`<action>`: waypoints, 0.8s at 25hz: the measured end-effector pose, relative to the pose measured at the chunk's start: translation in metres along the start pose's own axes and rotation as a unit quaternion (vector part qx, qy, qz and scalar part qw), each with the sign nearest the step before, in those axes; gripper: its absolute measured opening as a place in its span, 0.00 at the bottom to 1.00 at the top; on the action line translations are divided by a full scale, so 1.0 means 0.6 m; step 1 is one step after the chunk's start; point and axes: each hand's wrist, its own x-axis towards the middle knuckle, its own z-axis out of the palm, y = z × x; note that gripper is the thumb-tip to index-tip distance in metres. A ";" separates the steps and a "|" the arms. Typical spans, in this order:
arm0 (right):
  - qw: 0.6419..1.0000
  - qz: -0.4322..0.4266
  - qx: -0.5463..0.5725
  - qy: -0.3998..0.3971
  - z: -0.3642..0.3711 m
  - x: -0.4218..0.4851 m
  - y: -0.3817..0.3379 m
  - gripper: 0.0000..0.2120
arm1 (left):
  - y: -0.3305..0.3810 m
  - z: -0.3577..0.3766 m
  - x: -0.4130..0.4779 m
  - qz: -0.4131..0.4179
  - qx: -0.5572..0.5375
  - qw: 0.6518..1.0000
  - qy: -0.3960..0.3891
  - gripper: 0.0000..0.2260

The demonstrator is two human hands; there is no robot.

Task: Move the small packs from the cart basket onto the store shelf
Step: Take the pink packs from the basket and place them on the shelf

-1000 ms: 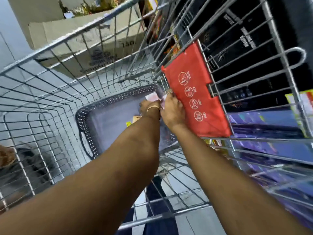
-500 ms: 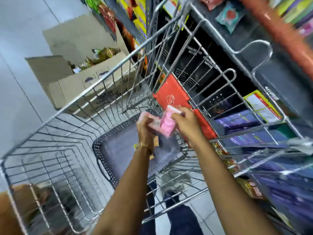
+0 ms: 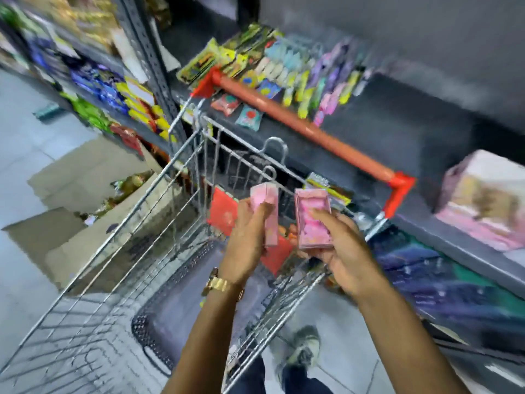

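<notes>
Now both hands raised above cart basket (image 3: 119,251): left hand (image 3: 246,237) gripping pink pack (image 3: 265,214), right hand (image 3: 342,251) gripping second pack (image 3: 312,223).

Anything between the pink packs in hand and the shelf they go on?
Yes. The cart's orange handle bar runs across in front of the dark shelf, between it and the packs held by the left hand and right hand. The packs likely must pass over it.

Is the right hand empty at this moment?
No, the right hand grips a pink pack, and the left hand holds another pink pack.
</notes>
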 end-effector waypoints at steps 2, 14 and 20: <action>0.998 -0.051 0.025 -0.018 -0.045 -0.034 -0.045 0.10 | 0.047 0.057 0.007 0.002 -0.026 0.998 -0.052 0.13; 0.941 -0.247 -0.037 0.228 -0.334 -0.076 -0.146 0.14 | 0.109 0.397 0.028 0.039 0.012 0.960 -0.277 0.18; 0.879 -0.251 -0.252 0.317 -0.379 -0.032 -0.162 0.12 | 0.107 0.497 0.061 0.080 0.147 0.944 -0.284 0.26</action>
